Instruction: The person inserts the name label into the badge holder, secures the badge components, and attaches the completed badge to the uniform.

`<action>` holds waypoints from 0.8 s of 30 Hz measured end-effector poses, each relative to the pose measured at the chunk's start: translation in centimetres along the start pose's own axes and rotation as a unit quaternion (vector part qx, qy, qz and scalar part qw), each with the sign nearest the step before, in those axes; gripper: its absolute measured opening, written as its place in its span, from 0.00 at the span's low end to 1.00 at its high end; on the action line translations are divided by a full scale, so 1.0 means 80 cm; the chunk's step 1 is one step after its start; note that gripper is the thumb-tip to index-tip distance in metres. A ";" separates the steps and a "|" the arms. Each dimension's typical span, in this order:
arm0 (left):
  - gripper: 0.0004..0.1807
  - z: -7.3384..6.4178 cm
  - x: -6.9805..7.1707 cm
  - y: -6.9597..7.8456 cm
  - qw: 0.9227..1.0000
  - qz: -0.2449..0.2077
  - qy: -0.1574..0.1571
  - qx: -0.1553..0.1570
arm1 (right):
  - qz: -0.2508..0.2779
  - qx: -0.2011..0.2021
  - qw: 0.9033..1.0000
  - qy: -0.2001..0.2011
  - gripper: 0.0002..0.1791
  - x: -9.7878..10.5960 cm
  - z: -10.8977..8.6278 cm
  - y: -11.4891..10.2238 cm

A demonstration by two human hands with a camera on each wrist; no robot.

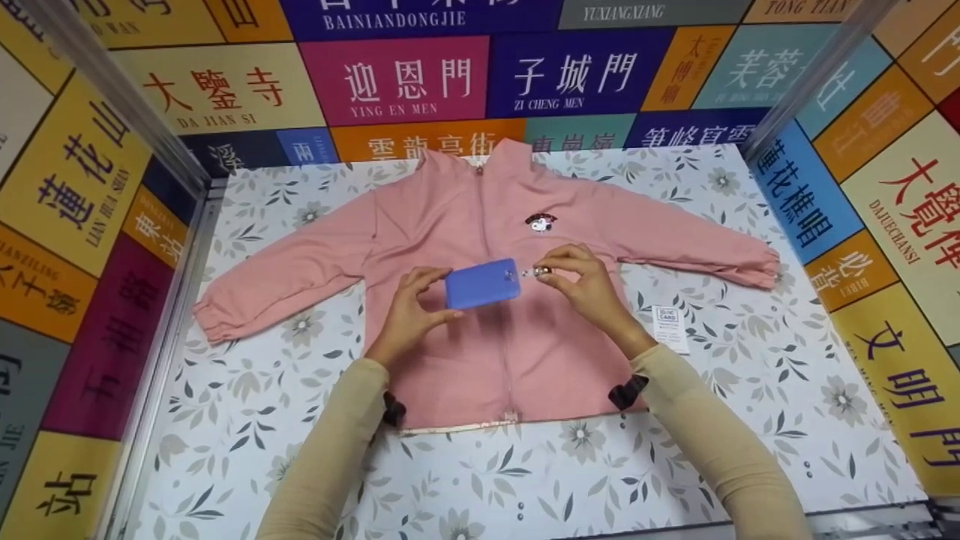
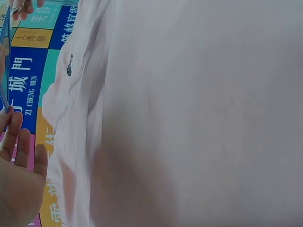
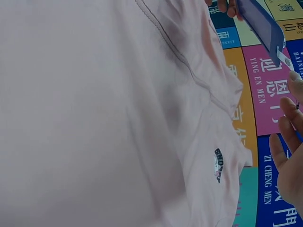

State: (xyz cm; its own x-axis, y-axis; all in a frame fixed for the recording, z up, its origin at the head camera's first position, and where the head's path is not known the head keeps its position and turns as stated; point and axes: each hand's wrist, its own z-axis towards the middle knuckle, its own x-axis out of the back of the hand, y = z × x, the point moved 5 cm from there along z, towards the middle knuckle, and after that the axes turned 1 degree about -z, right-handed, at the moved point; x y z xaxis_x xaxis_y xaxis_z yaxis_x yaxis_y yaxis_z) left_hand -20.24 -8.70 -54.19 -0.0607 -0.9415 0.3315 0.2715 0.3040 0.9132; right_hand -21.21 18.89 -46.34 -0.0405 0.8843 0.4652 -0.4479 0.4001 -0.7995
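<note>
A blue card holder (image 1: 482,284) is held above the jacket by my left hand (image 1: 412,311), thumb below and fingers above its left end. At its other end my right hand (image 1: 585,289) pinches a small metal clip (image 1: 541,271). In the right wrist view, a short pale strap (image 3: 285,60) shows between the holder's end and the right fingers. Whether the strap is threaded through the holder's slot I cannot tell. In the left wrist view the holder (image 2: 4,56) appears nearly edge-on. Beneath both hands lies a pink zip jacket (image 1: 442,360), its sleeves spread.
To the right of the jacket lies a white printed card (image 1: 670,328). A cartoon patch (image 1: 540,222) marks the jacket's chest. The tabletop (image 1: 247,442) has a leaf-and-flower print. Panels with coloured lettering (image 1: 405,79) stand at the back and both sides.
</note>
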 end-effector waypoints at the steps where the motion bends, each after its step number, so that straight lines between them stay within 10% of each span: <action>1: 0.39 0.000 0.001 0.000 1.000 0.003 0.002 0.000 | 0.002 -0.005 1.000 -0.003 0.09 -0.001 0.000 0.002; 24: 0.38 0.004 0.007 -0.003 1.000 0.024 0.012 0.003 | -0.015 -0.023 0.998 -0.048 0.12 -0.009 -0.001 0.064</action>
State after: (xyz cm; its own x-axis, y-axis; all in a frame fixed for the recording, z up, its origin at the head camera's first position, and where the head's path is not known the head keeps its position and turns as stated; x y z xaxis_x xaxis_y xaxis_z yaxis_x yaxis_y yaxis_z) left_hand -20.66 -9.24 -54.11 -0.0254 -0.9293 0.3685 0.2674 0.3488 0.8982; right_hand -23.41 20.28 -50.77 -0.1137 0.8453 0.5221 -0.4097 0.4388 -0.7998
